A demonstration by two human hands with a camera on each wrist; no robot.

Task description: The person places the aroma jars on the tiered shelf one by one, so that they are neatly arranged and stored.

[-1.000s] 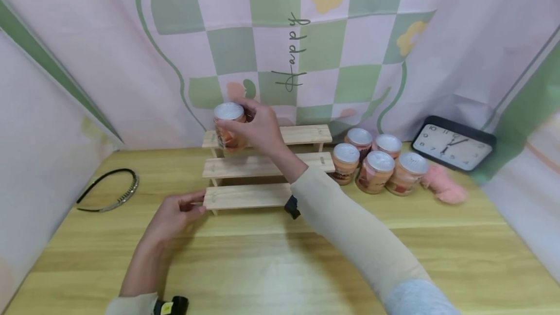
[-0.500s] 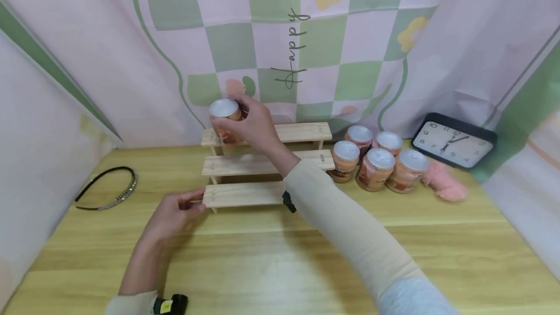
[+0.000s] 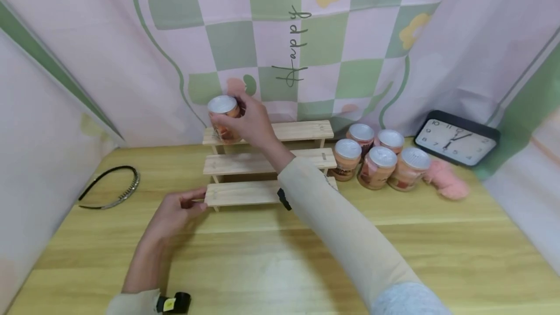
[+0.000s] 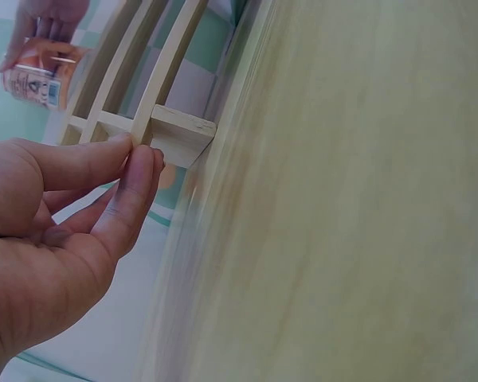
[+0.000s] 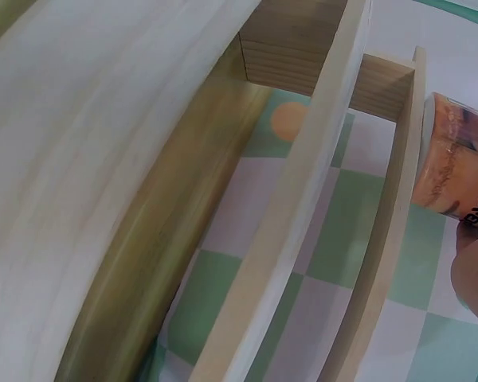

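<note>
Where the left end of a wooden stand (image 3: 238, 165) is reached, a jar (image 3: 222, 106) with a silver lid and an orange label is held by the right hand (image 3: 255, 123). The jar is kept lid upward at the left end of the top tier (image 3: 302, 131); whether its base is borne by the board cannot be told.

Right hand: partly closed, the jar grasped between thumb and fingers from its right side.

Left hand (image 3: 172, 215): fingers bent, the left end of the lowest tier (image 3: 245, 193) pinched between thumb and fingertips, as is shown closely by the left wrist view.

Stand: three tiers, stepped, pale wood; the middle tier (image 3: 229, 164) is crossed in part by the right forearm.

Jars, five (image 3: 377, 169): silver-lidded, upright, grouped on the table (image 3: 271, 266) just right of the stand.

Clock, one (image 3: 455, 138): black frame, white face, placed behind a fluffy pink item (image 3: 446, 181), which is found just beside the jars.

Headband, one (image 3: 131, 190): black, partly beaded, laid on the table well left of the stand.

Curtain (image 3: 232, 45): green and white checks, printed with "Happy" and yellow flowers, hung behind.
</note>
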